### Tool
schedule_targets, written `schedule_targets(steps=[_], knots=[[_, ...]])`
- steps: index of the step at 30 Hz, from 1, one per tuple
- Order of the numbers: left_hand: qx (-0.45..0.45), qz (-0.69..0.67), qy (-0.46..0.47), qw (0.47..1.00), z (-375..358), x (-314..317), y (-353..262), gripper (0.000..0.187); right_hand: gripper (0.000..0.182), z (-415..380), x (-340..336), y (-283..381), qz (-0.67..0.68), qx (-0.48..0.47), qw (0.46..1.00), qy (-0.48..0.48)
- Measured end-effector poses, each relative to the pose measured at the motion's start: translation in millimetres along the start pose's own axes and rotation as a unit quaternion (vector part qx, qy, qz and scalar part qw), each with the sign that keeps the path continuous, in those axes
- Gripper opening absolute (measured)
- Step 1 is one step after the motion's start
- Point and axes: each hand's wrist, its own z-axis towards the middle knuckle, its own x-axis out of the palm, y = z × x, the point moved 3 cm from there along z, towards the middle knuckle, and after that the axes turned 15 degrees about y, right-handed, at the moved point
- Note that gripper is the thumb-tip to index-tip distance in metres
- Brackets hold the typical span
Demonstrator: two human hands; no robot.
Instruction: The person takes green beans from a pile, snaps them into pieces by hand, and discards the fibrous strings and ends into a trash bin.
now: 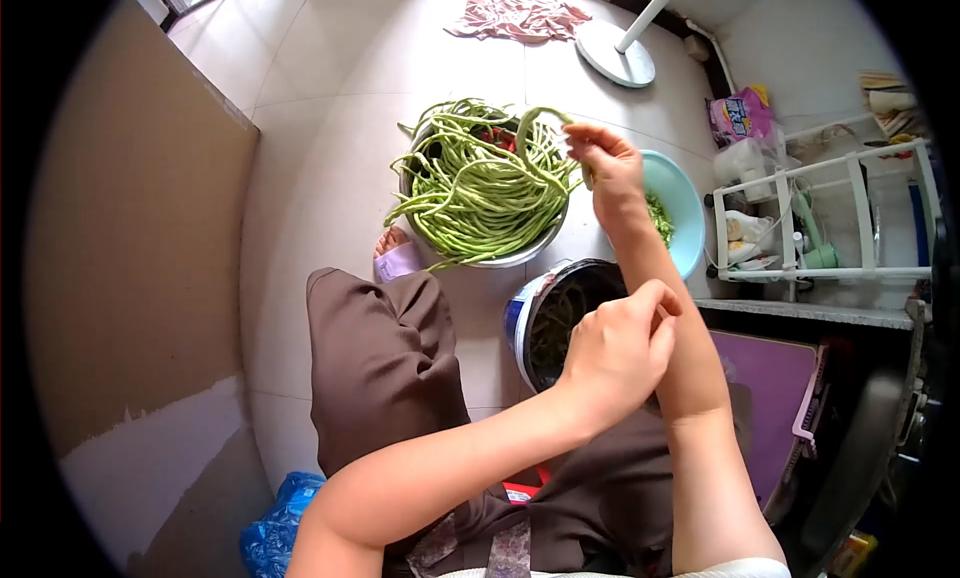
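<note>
A long green bean [530, 128] hangs in an arc from my right hand [608, 170], whose thumb and fingers pinch it beside a heaped basin. That basin is full of long green beans [480, 193], with a bit of red showing among them. My left hand [620, 343] is closed with its fingers curled, lying over my right forearm; nothing shows in it. Beneath it stands a bucket [518, 323] with a dark lining and some bean scraps inside. Right of my right wrist is a light blue basin [685, 203] holding small cut green pieces [658, 218].
A white rack [850, 213] with bottles and bags stands at the right, near a purple packet [742, 116]. A purple board [765, 398] is below it. A round white stand base [615, 56] and a pink cloth [515, 10] lie ahead. A blue bag [280, 528] sits lower left.
</note>
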Motion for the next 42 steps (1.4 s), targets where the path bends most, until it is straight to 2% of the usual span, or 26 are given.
schedule_targets(steps=[2,6,8,10,12,16,18,20,21,22,24,26,27,28,29,30,34,36,40,42], knots=[[-0.008,0.01,0.012,1.0,0.1,-0.2,-1.8,0.014,0.019,-3.1,5.0,43.3,0.055,-0.019,0.998,0.007],[-0.009,-0.016,-0.025,1.0,4.2,-2.4,2.0,0.015,0.021,-26.1,6.5,100.2,0.154,-0.048,0.986,0.047],[-0.005,-0.061,-0.043,0.997,3.0,-5.7,-3.3,0.013,0.022,-47.8,6.6,117.1,0.209,-0.06,0.974,0.069],[0.034,-0.164,-0.009,0.986,4.5,-4.4,-1.4,0.015,0.021,-74.8,7.8,130.9,0.264,-0.078,0.958,0.079],[0.074,-0.248,0.003,0.966,5.2,-3.8,0.6,0.02,0.021,-105.1,9.9,140.7,0.269,-0.073,0.958,0.065],[0.122,-0.23,0.003,0.966,-1.9,-2.5,-15.7,0.028,0.015,-160.0,7.5,144.6,0.169,-0.053,0.983,0.058],[0.09,-0.227,0.042,0.969,-4.7,-1.1,-15.1,0.016,0.013,-180.0,4.4,145.0,0.153,-0.049,0.986,0.044],[0.145,-0.062,-0.055,0.986,-10.3,4.5,-17.1,0.011,0.013,-194.8,-2.3,143.0,0.037,-0.039,0.999,0.0],[0.216,0.071,-0.107,0.968,-11.6,3.1,-21.8,0.013,0.011,-198.5,-3.5,143.0,-0.023,-0.042,0.999,-0.023],[0.255,0.155,-0.147,0.943,-14.4,3.8,-26.3,0.019,0.011,-202.4,-5.8,142.5,-0.02,-0.044,0.998,-0.029],[0.315,0.306,-0.173,0.882,-10.4,3.5,-36.6,0.022,0.011,-209.5,-7.5,146.3,-0.29,-0.069,0.954,-0.011],[0.252,0.284,-0.062,0.923,0.7,3.5,-26.0,0.018,0.012,-212.0,-1.7,145.8,-0.411,-0.117,0.903,0.034],[0.152,0.128,0.026,0.98,7.7,4.1,-12.3,0.02,0.011,-214.0,3.9,145.3,-0.453,-0.143,0.877,0.065],[0.041,-0.033,0.11,0.993,12.1,7.8,2.8,0.025,0.01,-216.0,9.7,144.2,-0.494,-0.168,0.848,0.097],[0.01,-0.11,0.187,0.976,16.1,8.7,13.9,0.04,0.011,-218.9,15.9,142.5,-0.499,-0.187,0.838,0.119],[-0.032,-0.156,0.21,0.965,15.5,12.2,10.8,0.045,0.011,-222.6,23.3,140.3,-0.503,-0.207,0.827,0.143],[-0.067,-0.222,0.209,0.95,16.9,22.9,13.5,0.047,0.016,-237.6,50.5,132.6,-0.513,-0.204,0.79,0.267],[-0.069,-0.262,0.211,0.939,16.8,25.6,11.9,0.047,0.017,-242.9,60.5,131.5,-0.488,-0.217,0.794,0.292],[-0.003,-0.31,0.223,0.924,12.3,28.1,3.8,0.037,0.015,-252.6,71.9,123.8,-0.462,-0.221,0.8,0.313],[0.006,-0.322,0.215,0.922,7.5,31.3,3.5,0.033,0.012,-253.1,72.1,123.2,-0.427,-0.257,0.826,0.263]])
